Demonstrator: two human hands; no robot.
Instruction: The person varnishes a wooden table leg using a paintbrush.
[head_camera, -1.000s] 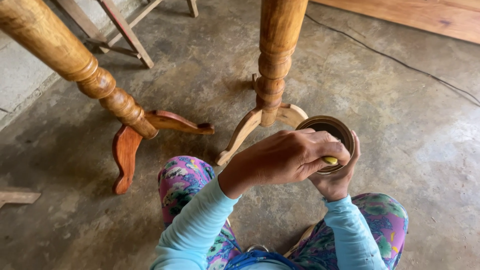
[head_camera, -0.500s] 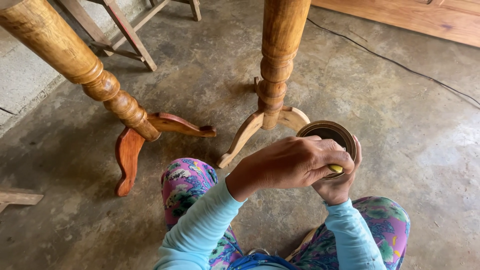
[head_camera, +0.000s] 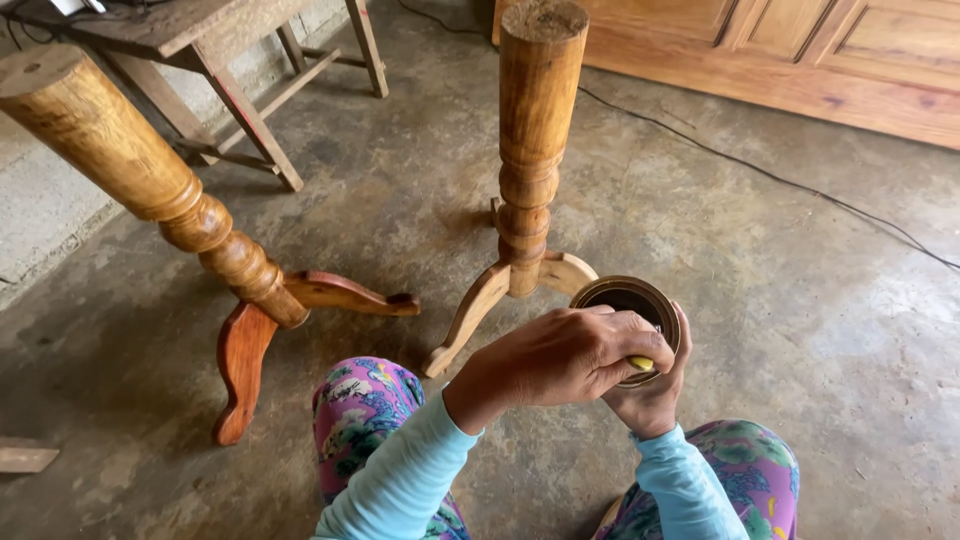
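1. Sleeves (head_camera: 400, 480): both arms covered to the wrist in plain light turquoise fabric, close-fitting, cuffs unmarked.
2. Left hand (head_camera: 560, 360): bare; no ring, watch or glove visible.
3. Right hand (head_camera: 655, 400): bare, mostly hidden behind the left hand.
4. Trousers (head_camera: 365, 400): floral print in purple, pink, green and white, covering both knees.

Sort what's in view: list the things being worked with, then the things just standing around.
In hand:
left hand, gripping a small yellow thing
right hand, holding a round tin

Standing about:
upright pedestal
tilted pedestal
bench
cable
wood scrap
panelled door
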